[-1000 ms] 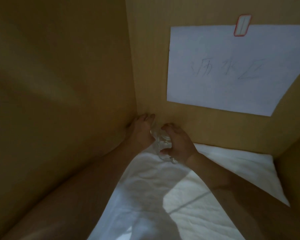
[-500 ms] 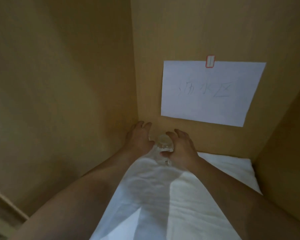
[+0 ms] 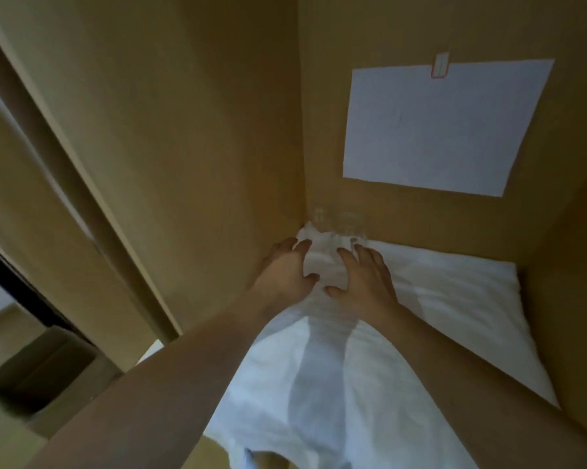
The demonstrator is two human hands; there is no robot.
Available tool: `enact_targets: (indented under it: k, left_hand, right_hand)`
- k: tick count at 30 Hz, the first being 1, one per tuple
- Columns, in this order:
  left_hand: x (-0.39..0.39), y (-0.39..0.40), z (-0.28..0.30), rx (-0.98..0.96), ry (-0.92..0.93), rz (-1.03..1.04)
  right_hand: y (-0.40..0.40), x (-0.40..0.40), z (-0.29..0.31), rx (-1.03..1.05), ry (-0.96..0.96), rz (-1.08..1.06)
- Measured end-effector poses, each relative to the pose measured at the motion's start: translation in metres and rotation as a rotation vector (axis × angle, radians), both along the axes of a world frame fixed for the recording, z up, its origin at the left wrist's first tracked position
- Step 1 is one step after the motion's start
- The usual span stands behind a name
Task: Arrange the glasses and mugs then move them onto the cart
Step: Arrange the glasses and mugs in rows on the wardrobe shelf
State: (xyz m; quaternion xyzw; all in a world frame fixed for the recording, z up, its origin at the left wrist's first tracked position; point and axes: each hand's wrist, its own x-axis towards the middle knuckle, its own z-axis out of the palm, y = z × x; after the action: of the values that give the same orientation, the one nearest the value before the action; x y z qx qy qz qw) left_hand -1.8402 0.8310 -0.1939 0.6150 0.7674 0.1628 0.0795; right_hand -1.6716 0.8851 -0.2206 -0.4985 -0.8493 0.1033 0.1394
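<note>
In back left corner of wooden cabinet (image 3: 183, 130), head view: two clear glasses (image 3: 341, 225) stand on white cloth (image 3: 437, 299), blurred. Left hand (image 3: 285, 275), right hand (image 3: 366, 282) just before them, fingers spread, holding nothing. White paper (image 3: 444, 126) taped on back wall.

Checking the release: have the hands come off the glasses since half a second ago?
Yes. Both hands, left and right, now lie open, pulled back from the glasses in the cabinet corner.
</note>
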Motion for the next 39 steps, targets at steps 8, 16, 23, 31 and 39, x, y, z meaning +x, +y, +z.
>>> enact_targets:
  k: [8,16,23,31,39]
  left_hand:
    - [-0.009,-0.059,-0.002,0.099,0.045,-0.079]
    - [-0.047,-0.172,0.011,0.112,0.067,-0.190]
    - [-0.102,-0.270,0.018,0.136,0.028,-0.150]
    - [-0.181,-0.331,-0.004,0.073,-0.043,0.018]
    - [-0.253,-0.333,-0.019,0.057,-0.072,0.169]
  right_hand:
    - [-0.070,0.001,0.020,0.002,0.022,-0.065]
    - [-0.177,-0.036,0.029,0.050,0.028,-0.131]
    - [-0.273,-0.094,0.025,0.008,-0.031,-0.093]
    - [-0.331,-0.168,0.010,-0.050,0.019,-0.003]
    - [-0.320,-0.259,-0.020,-0.107,-0.006,0.163]
